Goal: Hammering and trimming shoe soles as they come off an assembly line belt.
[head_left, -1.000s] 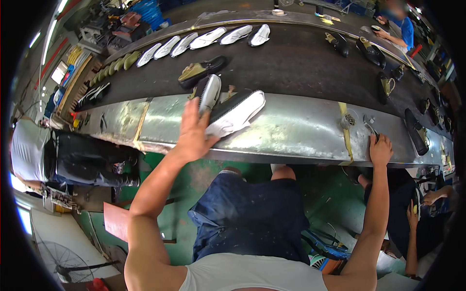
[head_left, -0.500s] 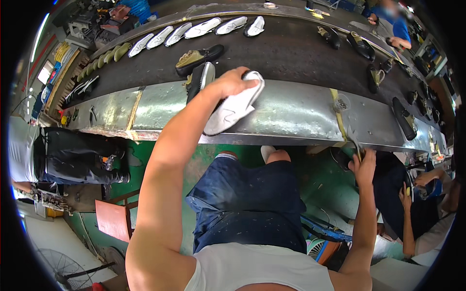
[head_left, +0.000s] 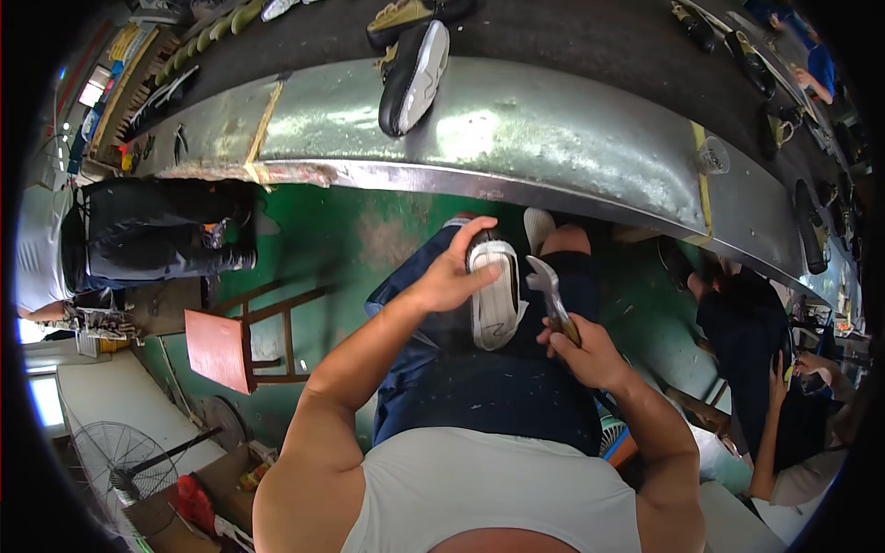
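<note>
Over my lap, my left hand (head_left: 461, 276) grips a shoe (head_left: 498, 309) by its dark heel end, thumb across it. The shoe's pale, striped underside faces up, with its toe end toward me. Just to the right, my right hand (head_left: 590, 350) is closed around the handle of a hammer (head_left: 546, 278). The hammer's curved metal head points up and away, close to the shoe but apart from it. A black shoe with a white sole (head_left: 419, 78) lies on its side on the bench's metal edge.
The metal-edged bench (head_left: 572, 138) runs across ahead of me. Olive-and-black shoes (head_left: 406, 18) lie farther back. A clear cup (head_left: 713, 155) stands at the right. A reddish stool (head_left: 219, 346) and a fan (head_left: 120, 461) are at left. People stand on both sides.
My left hand has brought the shoe from the bench edge down over my lap and turned it. My right hand has moved left with the hammer, toward the shoe. The view has tilted downward.
</note>
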Demonstrator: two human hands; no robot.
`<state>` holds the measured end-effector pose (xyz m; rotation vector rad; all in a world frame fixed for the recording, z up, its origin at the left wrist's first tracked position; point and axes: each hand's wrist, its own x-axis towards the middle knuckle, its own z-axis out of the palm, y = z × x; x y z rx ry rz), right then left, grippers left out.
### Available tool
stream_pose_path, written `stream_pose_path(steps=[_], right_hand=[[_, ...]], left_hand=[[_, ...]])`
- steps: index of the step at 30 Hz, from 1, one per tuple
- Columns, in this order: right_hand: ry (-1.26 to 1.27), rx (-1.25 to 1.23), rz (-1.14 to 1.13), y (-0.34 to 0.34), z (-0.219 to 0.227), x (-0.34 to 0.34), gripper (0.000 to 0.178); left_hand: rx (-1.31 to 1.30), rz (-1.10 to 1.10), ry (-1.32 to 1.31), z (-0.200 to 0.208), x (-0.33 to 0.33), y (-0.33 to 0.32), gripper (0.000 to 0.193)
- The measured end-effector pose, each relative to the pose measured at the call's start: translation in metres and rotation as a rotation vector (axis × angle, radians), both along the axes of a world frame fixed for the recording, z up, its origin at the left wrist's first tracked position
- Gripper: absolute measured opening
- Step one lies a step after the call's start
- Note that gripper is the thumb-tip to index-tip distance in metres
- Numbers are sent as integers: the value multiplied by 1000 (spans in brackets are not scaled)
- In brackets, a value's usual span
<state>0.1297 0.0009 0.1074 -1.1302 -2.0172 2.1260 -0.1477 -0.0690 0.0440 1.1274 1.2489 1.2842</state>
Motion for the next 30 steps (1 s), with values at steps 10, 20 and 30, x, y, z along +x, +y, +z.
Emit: stream_pose_path(steps=[10,20,30], right_hand=[[19,-74,121,8,-12,-25,33],[-20,-285,87,32,-2,-40,23],[47,762,6,16,-91,-45,25]], left_hand=[[-87,-20,-41,-19,-7,-2,56],[-39,1,296,-13,-5,10,45],[47,52,243,-40,-15,18,47]])
